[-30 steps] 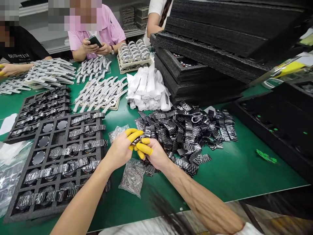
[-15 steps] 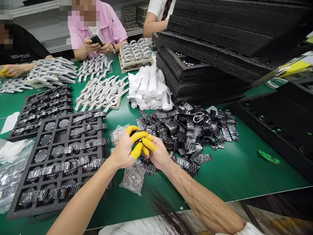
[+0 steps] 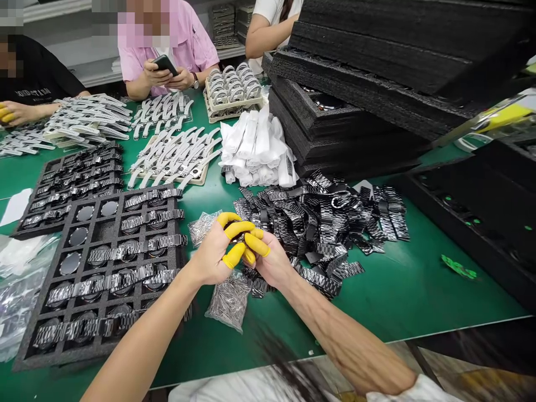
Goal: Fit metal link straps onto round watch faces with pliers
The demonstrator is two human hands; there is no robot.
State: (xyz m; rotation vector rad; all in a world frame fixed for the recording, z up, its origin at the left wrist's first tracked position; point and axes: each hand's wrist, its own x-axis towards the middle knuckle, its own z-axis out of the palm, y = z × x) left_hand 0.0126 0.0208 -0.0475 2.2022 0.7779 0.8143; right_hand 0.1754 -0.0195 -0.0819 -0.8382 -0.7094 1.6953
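My left hand (image 3: 213, 254) and my right hand (image 3: 270, 262) meet above the green table (image 3: 397, 296), both with yellow finger cots. Between the fingertips they pinch a small dark watch piece (image 3: 238, 234), mostly hidden by the fingers. Right behind the hands lies a pile of black metal watch bands (image 3: 322, 220). Under the hands sits a clear bag of small metal pins (image 3: 228, 298). To the left a black foam tray (image 3: 104, 273) holds watches with silver bands in its pockets.
A second foam tray (image 3: 71, 184) of dark watches lies further left. White straps (image 3: 171, 153), white wrapped bundles (image 3: 257, 148) and stacked black foam trays (image 3: 355, 84) fill the back. Other people sit across the table, one holding a phone (image 3: 164, 64). Plastic bags (image 3: 17, 296) lie at far left.
My hands have drawn closer together and lifted slightly, fingers curling more tightly round the small piece. The view has shifted a little; nothing else on the table has moved.
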